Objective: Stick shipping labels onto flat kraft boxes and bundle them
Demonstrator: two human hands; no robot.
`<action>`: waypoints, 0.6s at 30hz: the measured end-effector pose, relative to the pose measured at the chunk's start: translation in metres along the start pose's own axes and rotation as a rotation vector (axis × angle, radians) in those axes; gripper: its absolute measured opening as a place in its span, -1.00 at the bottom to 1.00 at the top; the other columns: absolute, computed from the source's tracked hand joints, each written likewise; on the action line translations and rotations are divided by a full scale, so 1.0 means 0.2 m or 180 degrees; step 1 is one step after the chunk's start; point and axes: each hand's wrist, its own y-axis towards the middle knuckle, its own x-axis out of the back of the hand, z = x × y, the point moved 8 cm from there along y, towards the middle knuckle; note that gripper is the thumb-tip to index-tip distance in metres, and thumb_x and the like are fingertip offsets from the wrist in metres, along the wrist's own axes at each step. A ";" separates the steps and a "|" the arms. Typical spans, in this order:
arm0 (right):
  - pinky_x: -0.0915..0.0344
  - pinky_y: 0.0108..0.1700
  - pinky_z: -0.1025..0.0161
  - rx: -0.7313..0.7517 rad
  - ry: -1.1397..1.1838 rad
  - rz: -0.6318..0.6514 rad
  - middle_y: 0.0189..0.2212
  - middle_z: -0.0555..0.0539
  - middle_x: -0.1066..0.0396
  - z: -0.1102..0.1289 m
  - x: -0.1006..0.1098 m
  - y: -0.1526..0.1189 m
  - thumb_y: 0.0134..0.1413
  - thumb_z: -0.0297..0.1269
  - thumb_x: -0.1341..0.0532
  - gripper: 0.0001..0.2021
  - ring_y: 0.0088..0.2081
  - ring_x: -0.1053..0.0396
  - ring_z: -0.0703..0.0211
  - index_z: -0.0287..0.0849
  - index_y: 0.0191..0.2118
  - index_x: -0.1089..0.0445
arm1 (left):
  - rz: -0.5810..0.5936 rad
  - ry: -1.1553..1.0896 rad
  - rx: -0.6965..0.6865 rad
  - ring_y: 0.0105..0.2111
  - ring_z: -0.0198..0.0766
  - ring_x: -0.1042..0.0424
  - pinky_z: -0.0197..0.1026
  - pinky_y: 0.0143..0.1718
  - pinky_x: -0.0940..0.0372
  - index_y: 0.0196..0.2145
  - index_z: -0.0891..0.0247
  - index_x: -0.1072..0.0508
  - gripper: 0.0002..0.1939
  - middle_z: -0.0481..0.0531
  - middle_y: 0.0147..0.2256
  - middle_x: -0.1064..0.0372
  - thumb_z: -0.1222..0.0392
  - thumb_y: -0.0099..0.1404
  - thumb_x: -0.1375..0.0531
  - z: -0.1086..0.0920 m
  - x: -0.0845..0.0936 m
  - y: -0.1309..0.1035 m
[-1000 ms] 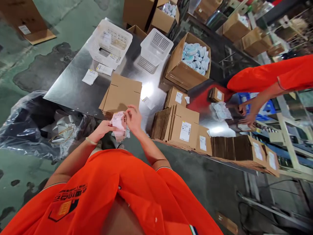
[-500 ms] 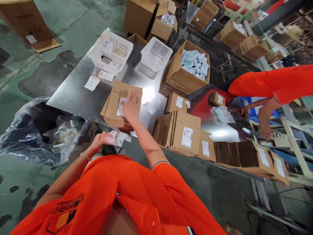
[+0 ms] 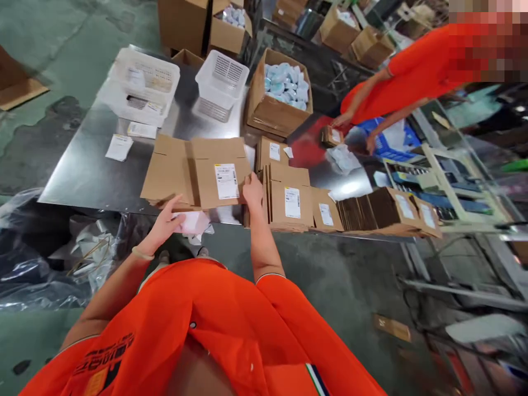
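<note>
My right hand (image 3: 252,192) pinches the right edge of a flat cardboard carton (image 3: 202,181) that bears a white printed label (image 3: 226,181). This carton is shifted to the right of a pile of flat cartons (image 3: 169,170) and partly overlaps it. At the front edge of the pile, my left hand (image 3: 165,224) is closed on a pale pinkish-white stack of labels (image 3: 193,222), whose print I cannot make out. To the right of my right hand stand flat labelled cartons (image 3: 291,192), packed upright in a row.
White plastic baskets (image 3: 142,82) and loose label sheets (image 3: 119,147) lie on the metal table (image 3: 78,165). Behind is a cardboard box of round packs (image 3: 284,85). A plastic-lined bin (image 3: 94,247) stands at the left. A co-worker in orange (image 3: 396,77) handles small cartons on the right.
My right hand has gone from the label on top of the pile to the carton's right edge, and the labelled carton has moved right. The view has shifted right.
</note>
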 end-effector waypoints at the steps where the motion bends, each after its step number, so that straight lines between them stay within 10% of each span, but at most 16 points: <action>1: -0.43 0.13 -0.06 -0.0112 0.0001 -0.0256 0.01 -0.33 -0.57 -0.14 0.14 0.00 0.50 -0.26 0.03 -0.64 0.07 -0.53 -0.19 -0.19 0.17 -0.43 | 0.0064 -0.0091 0.0095 -0.05 0.03 -0.63 -0.01 0.02 -0.53 0.20 0.32 -0.61 -0.22 0.24 -0.03 -0.66 -0.26 0.19 -0.44 0.01 -0.01 -0.03; 6: -0.42 0.05 -0.14 -0.0795 0.0135 -0.0860 -0.10 -0.38 -0.55 -0.82 0.70 -0.01 0.44 -0.21 -0.02 -0.67 -0.02 -0.52 -0.22 -0.20 -0.03 -0.50 | 0.0278 -0.0226 0.0394 -0.02 0.10 -0.62 0.01 0.05 -0.55 0.11 0.29 -0.66 -0.13 0.24 0.03 -0.66 -0.21 -0.09 -0.63 -0.01 0.01 -0.11; 10: -0.33 0.17 -0.31 -0.0698 0.0000 -0.1280 0.23 -0.65 -0.34 -0.78 0.75 -0.09 0.34 -0.16 -0.21 -0.54 0.24 -0.39 -0.39 -0.30 0.23 -0.43 | 0.0063 -0.0706 0.0313 0.12 0.12 -0.58 0.02 0.15 -0.52 0.30 0.25 -0.53 -0.01 0.26 0.19 -0.58 -0.05 -0.06 -0.64 -0.03 -0.03 -0.17; 12: -0.38 0.16 -0.18 0.0248 0.0393 -0.0989 0.28 -0.51 -0.35 -0.46 0.52 -0.19 0.22 -0.10 -0.35 -0.45 0.26 -0.37 -0.29 -0.20 0.26 -0.43 | -0.0170 -0.1053 0.0342 0.10 0.09 -0.59 0.01 0.13 -0.52 0.33 0.25 -0.50 -0.01 0.25 0.15 -0.59 0.02 -0.04 -0.63 -0.03 -0.05 -0.20; 15: -0.46 0.04 0.06 0.1823 0.1401 0.1287 0.02 -0.20 -0.55 0.12 -0.13 -0.54 0.05 -0.03 -0.48 -0.56 0.07 -0.48 -0.11 -0.12 0.02 -0.56 | -0.0575 -0.1662 0.0327 0.05 0.01 -0.62 -0.02 0.10 -0.53 0.34 0.21 -0.47 -0.03 0.20 0.10 -0.62 0.17 -0.02 -0.60 -0.02 -0.01 -0.23; 18: -0.41 -0.10 0.20 0.2018 0.1780 0.2900 -0.32 -0.01 -0.52 0.41 -0.61 -0.93 0.01 -0.16 -0.49 -0.75 -0.19 -0.48 0.06 -0.16 -0.24 -0.54 | -0.1202 -0.2134 0.0375 -0.06 -0.08 -0.65 -0.08 0.05 -0.53 0.33 0.14 -0.45 -0.11 0.07 -0.07 -0.67 0.27 0.05 -0.57 0.06 0.13 -0.23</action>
